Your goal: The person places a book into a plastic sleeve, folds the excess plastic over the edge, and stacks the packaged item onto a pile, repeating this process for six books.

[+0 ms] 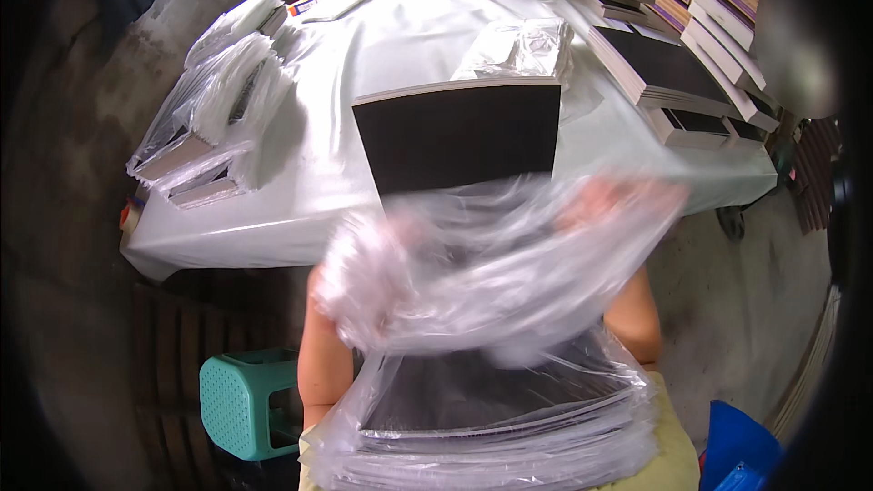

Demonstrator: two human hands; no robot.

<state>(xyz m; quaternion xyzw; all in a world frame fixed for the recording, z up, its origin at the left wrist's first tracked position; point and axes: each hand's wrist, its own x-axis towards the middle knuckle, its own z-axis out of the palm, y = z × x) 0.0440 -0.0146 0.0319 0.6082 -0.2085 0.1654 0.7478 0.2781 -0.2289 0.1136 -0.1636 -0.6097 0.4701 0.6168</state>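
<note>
A clear plastic bag [509, 295] is stretched between my two hands, blurred by motion. My left hand [386, 255] is closed on its bunched left side, partly hidden by the film. On the right, my right hand [609, 205] grips the bag's upper part, fingers smeared. Just beyond lies a flat black panel [459, 136] with a pale far edge, on the white-covered table [318, 155]; the bag hides its near end. Across my lap rests a pile of clear plastic bags [491, 464], with a black surface showing through.
Plastic-wrapped panels [209, 109] lean in a heap at the table's left. A folded plastic pack [518, 50] lies behind the black panel. Stacks of black panels [664, 68] stand at the right. On the floor are a green stool [236, 405] and a blue object [741, 445].
</note>
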